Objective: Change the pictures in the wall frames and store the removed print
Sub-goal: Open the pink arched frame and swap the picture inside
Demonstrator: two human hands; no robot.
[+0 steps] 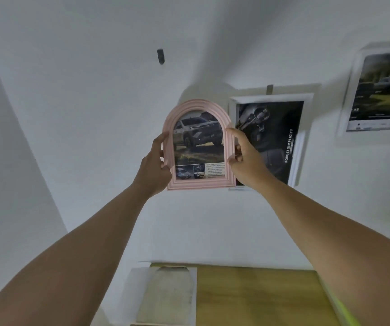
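A pink arched frame [198,182] with a picture of a white pickup truck is held up in front of the white wall. My left hand [155,165] grips its left edge and my right hand [244,156] grips its right edge. A small dark hook [160,56] sticks out of the wall above the frame, with nothing on it. Down on the table lies an arch-shaped pale print [168,295] on a white sheet.
Two white rectangular frames hang on the wall: one with a dark car-interior picture [271,142] just behind my right hand, another [377,90] further right. A wooden table [259,297] stands against the wall below.
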